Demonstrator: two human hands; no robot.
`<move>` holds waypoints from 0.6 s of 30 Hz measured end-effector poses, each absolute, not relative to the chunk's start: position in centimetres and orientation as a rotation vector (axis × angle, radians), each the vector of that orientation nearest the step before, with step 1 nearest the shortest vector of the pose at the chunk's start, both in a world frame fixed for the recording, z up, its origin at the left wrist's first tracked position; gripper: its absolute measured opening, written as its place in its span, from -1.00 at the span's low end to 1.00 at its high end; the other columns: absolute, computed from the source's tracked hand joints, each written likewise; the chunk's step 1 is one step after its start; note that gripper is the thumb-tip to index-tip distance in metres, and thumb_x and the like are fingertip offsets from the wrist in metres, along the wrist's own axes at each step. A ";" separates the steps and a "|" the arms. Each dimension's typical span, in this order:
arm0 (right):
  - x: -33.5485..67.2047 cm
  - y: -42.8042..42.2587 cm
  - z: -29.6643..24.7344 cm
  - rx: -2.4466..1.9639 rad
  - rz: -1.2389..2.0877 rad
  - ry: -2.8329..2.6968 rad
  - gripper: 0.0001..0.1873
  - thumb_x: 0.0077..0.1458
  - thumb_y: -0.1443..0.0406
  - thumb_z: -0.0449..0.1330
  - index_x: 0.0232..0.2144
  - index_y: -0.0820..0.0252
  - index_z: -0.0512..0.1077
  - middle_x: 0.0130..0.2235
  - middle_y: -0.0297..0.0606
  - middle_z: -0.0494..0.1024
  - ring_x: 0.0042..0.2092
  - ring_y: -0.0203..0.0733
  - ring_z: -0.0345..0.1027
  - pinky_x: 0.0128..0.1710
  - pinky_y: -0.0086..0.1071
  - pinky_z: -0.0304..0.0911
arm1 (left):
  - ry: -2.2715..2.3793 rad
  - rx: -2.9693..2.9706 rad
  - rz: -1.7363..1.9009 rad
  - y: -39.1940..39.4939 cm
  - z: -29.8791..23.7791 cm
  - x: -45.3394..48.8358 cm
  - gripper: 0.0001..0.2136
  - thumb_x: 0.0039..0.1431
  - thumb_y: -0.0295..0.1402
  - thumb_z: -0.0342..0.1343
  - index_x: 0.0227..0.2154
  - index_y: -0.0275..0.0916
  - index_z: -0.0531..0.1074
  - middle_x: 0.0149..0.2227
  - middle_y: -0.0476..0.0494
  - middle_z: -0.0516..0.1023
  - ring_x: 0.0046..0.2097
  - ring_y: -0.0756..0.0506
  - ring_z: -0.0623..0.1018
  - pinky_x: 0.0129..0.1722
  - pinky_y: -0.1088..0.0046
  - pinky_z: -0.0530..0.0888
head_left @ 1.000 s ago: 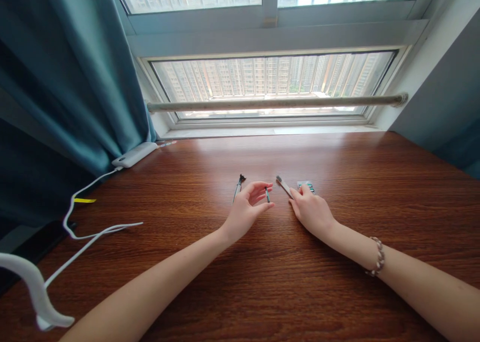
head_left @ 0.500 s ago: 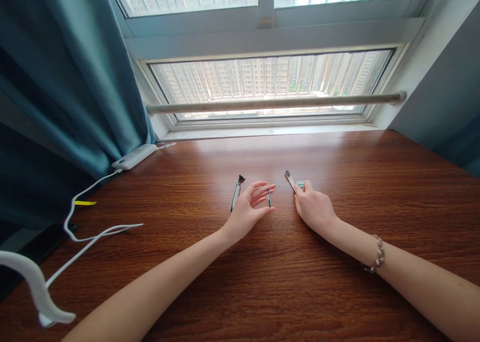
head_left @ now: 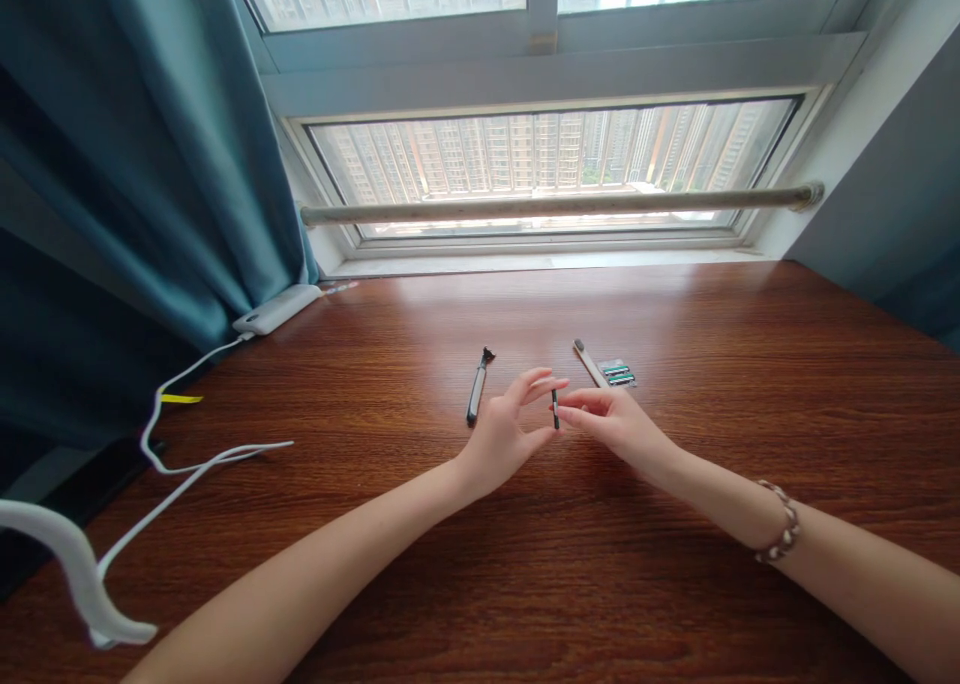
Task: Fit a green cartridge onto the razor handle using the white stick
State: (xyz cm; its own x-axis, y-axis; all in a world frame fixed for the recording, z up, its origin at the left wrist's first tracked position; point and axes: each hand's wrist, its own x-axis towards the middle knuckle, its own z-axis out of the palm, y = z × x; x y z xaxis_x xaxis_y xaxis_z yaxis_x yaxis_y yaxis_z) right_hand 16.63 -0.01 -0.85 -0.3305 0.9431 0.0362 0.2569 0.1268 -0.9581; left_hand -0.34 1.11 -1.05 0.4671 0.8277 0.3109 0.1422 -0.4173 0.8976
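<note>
My left hand pinches a small dark razor cartridge by its ends, between thumb and fingers, a little above the table. From the other side, my right hand has its thumb and fingertips closed at the same cartridge. Beside my left hand lies a razor handle, grey and black, its dark top end pointing away from me. Just beyond my right hand is a toothbrush with a pale handle and dark bristles, its lower end hidden by the hand. Next to it rests a clear pack of green and black razor cartridges.
The brown wooden table runs back to a window with a pale rail. At the left, a white power strip, a white cable, a yellow strip and a curved white stand lie near a blue curtain.
My right hand has left the cartridge pack and toothbrush and come left to the cartridge in my left hand. The pack now shows fully. The view has shifted slightly.
</note>
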 end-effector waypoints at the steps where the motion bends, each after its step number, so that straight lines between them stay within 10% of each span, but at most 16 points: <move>1: 16.5 -0.1 -0.9 -1.135 1.314 -1.649 -0.65 0.00 0.11 0.09 -0.33 0.30 0.46 -0.37 -0.25 0.50 -0.34 -0.26 0.31 -0.29 -0.41 0.19 | 0.813 1.881 0.997 1.0 -1.1 -0.3 -0.52 -0.04 -0.48 0.13 -0.02 -0.18 0.16 -0.02 -0.20 0.38 0.05 -0.09 0.34 0.09 0.29 0.18; 5: 16.4 -0.3 -1.0 -1.165 1.274 -1.592 -0.66 -0.03 0.13 0.13 -0.31 0.30 0.46 -0.37 -0.23 0.49 -0.36 -0.28 0.29 -0.32 -0.41 0.20 | 0.800 1.885 1.034 0.8 -0.8 -0.2 -0.49 -0.06 -0.48 0.15 0.00 -0.15 0.18 0.04 -0.18 0.32 0.08 -0.10 0.30 0.10 0.29 0.18; 18: 18.3 -0.5 -1.0 -1.065 -0.277 -2.270 -0.69 0.13 0.26 0.01 -0.07 0.07 0.36 -0.44 -0.30 0.40 -0.40 -0.35 0.20 -0.42 -0.49 0.05 | 0.631 1.171 0.653 1.6 -0.4 -0.1 -0.71 0.00 -0.28 0.13 -0.21 -0.33 0.41 -0.22 -0.25 0.49 -0.17 -0.15 0.48 -0.16 0.32 0.37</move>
State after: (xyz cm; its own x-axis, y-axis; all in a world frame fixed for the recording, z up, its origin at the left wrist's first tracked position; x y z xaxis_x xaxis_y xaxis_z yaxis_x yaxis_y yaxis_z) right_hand 18.30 -0.54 -0.96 -0.4909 0.6255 0.6064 0.7531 0.6546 -0.0655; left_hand -0.10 1.62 -0.35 0.6582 0.7452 -0.1070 -0.1323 0.2543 0.9580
